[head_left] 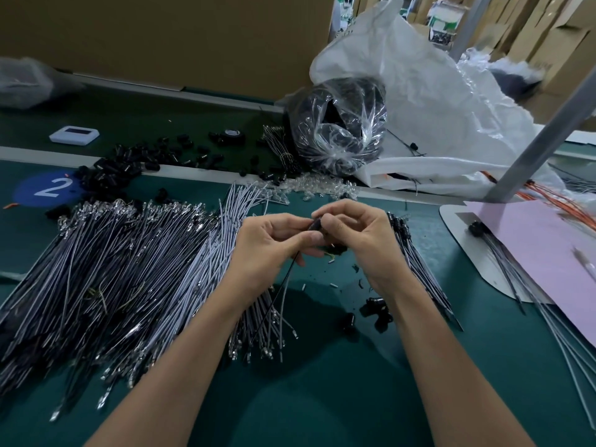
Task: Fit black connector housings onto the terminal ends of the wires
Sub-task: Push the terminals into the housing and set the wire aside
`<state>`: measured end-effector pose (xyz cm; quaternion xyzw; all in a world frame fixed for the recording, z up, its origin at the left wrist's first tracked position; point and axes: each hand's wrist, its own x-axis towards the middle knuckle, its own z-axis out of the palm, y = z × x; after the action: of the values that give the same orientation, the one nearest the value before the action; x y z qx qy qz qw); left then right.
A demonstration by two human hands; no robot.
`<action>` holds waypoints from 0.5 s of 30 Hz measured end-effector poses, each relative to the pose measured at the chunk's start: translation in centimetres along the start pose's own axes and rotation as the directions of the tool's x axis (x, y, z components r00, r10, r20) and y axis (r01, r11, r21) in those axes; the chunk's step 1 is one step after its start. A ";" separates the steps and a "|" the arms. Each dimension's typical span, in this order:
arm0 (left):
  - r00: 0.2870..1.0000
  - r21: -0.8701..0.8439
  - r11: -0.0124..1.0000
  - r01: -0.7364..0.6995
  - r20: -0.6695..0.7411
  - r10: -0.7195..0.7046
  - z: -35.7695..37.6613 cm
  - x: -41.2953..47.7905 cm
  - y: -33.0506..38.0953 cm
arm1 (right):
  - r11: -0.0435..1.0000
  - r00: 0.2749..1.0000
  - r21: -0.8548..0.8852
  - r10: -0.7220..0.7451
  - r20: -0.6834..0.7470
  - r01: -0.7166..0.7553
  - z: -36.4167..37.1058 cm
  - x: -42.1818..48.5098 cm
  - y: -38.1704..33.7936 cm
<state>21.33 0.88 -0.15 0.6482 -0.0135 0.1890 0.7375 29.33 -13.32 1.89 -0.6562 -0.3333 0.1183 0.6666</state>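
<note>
Above table [322, 398] centre: wire [287, 279] meets housing [315, 225], held close for alignment.
Left hand [267, 243]: pinches wire near its tip.
Right hand [361, 240]: pinches housing steady.
Spares [375, 312]: near right wrist, probably for quick reach.

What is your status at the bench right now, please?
Left hand holds wire; right hand pinches black housing. Seating unclear. Nothing in the way.

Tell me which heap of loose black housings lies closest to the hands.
The small cluster beside the right forearm, just nearer the camera than the right hand. The bigger heap by the blue "2" marker sits far off, rear left.
</note>
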 end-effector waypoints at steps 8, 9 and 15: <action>0.969 -0.024 1.000 -0.019 -0.245 0.012 -0.7 0.0 0.4 | 0.868 0.985 0.497 0.096 -0.141 -0.014 -3.7 -1.1 -3.1; 0.945 -0.036 0.999 -0.022 -0.326 0.009 -0.8 0.1 0.5 | 0.893 0.976 0.450 0.110 -0.188 -0.014 -5.2 -1.3 -3.7; 0.806 -0.141 0.988 -0.065 -0.591 -0.031 -1.8 0.4 1.0 | 0.903 0.939 -0.385 0.052 -0.341 -0.190 -11.2 0.1 -4.9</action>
<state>21.03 2.77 0.61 0.4979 0.1965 0.3865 0.7511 34.76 -22.75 7.50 -0.8119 -0.1953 -0.0220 0.5497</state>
